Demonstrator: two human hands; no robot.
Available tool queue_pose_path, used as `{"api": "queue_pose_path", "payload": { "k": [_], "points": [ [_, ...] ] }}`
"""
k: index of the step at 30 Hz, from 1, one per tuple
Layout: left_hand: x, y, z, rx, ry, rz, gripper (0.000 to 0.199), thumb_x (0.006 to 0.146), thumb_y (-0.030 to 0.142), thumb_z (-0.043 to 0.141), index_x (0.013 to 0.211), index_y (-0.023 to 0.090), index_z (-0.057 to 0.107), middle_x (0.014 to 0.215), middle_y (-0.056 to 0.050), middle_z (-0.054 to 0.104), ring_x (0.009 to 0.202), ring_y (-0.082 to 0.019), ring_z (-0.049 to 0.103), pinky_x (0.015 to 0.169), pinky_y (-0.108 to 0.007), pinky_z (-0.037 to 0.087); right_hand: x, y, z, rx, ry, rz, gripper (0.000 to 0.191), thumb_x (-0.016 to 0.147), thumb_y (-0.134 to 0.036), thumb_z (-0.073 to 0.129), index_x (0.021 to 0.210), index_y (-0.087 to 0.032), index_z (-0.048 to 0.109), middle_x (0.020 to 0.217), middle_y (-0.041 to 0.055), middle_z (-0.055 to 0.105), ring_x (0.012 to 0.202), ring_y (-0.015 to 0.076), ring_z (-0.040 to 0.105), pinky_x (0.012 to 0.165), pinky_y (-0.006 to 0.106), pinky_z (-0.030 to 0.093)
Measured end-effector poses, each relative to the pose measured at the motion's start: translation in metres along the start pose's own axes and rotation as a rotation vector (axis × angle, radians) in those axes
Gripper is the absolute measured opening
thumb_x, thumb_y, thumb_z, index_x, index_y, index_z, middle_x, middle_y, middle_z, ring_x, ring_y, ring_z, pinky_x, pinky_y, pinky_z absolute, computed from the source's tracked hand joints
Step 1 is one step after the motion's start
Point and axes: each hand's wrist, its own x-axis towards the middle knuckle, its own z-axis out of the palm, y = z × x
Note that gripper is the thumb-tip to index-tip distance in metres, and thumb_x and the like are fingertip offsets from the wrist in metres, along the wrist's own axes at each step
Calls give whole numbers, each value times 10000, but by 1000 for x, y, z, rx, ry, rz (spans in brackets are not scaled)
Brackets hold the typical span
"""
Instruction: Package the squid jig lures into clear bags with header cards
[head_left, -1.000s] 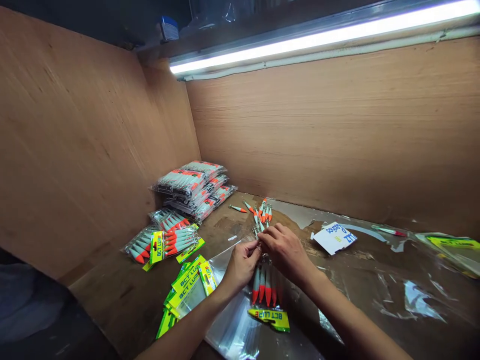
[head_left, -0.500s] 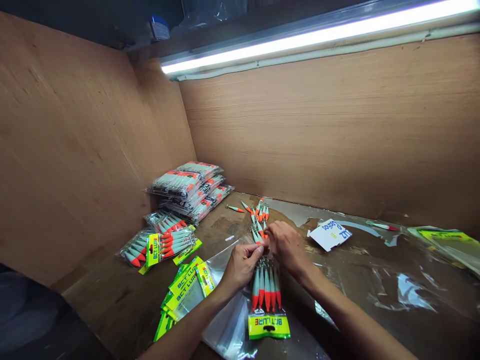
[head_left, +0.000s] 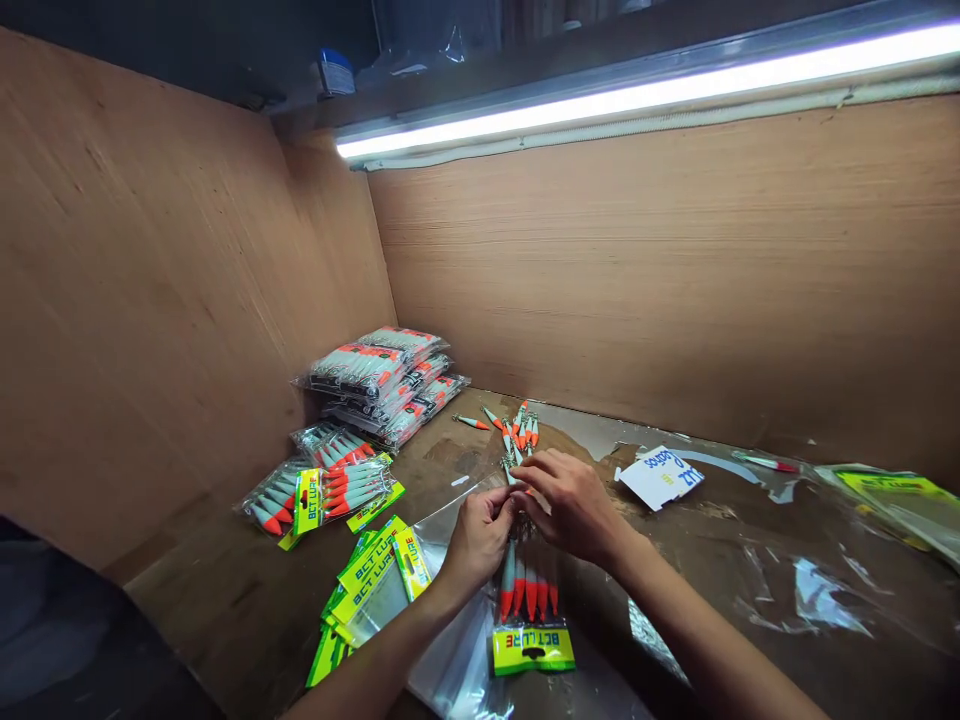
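Observation:
A clear plastic bag of fishing lures (head_left: 531,585) lies in front of me, its yellow-green "BCT LURE" header towards me. Several pale lures with orange-red tips are inside. My left hand (head_left: 480,535) pinches the bag's far end between thumb and fingers. My right hand (head_left: 566,500) meets it there, fingers curled together over the bag's mouth; a bit of orange shows by the fingertips, but what they grip is mostly hidden. Just beyond both hands sits a small pile of loose lures (head_left: 517,430).
Flat packaging bags (head_left: 367,575) with yellow headers lie fanned at left, near filled lure packs (head_left: 352,485). Behind them rises a stack of larger lure packs (head_left: 382,375). A handwritten white card (head_left: 660,477), a single lure (head_left: 765,461) and plastic scraps (head_left: 829,595) are at right.
My right hand has come from the edge of the loose pile towards me, over the bag's mouth. My left hand stays at the bag's end. The view has tilted slightly.

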Motion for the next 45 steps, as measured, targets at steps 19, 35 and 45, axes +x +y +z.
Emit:
{"api": "queue_pose_path", "payload": {
  "k": [19,35,45],
  "points": [
    [1,3,0,-197,-32,-42,406,911,471,584,1038,127,758,931,-105,765,876,-238,706,806,-306,518,-3,12,27,284,262,428,211,959,-289,508,888,-191,681,856,54,715,772,175,636,677,262,438],
    [4,3,-8,-606,76,-216,490,886,481,635,1206,110,657,1153,-196,708,791,-215,727,646,-275,558,-36,96,-73,243,219,662,318,847,-303,632,1121,-179,735,1135,140,716,986,259,655,838,356,496],
    [0,1,0,-566,-103,-252,579,863,527,646,1300,149,605,1160,-170,695,917,-221,685,731,-282,523,-44,38,13,1094,-192,740,379,753,-505,764,836,-136,747,695,11,638,606,105,483,573,230,365]
  ]
}}
